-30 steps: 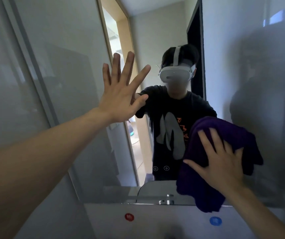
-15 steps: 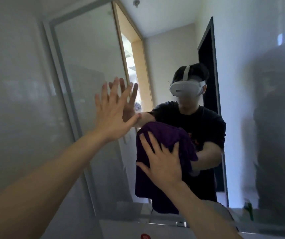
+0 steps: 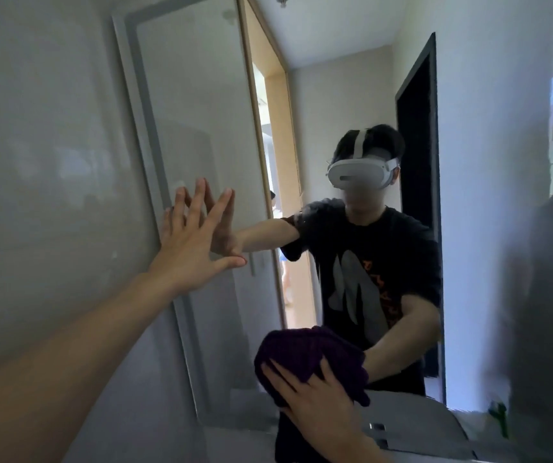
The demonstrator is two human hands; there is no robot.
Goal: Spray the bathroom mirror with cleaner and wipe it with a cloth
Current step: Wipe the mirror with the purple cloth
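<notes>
I judge I'm mid-wipe: my right hand presses the cloth flat-fingered low on the mirror, and my left hand braces, fingers spread; the upper glass remains.

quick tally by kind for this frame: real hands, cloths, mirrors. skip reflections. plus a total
Hands: 2 (left hand flat on the mirror, right hand pressing the purple cloth)
Cloths: 1 (purple cloth)
Mirrors: 1 (mirror)
Total: 4
</notes>
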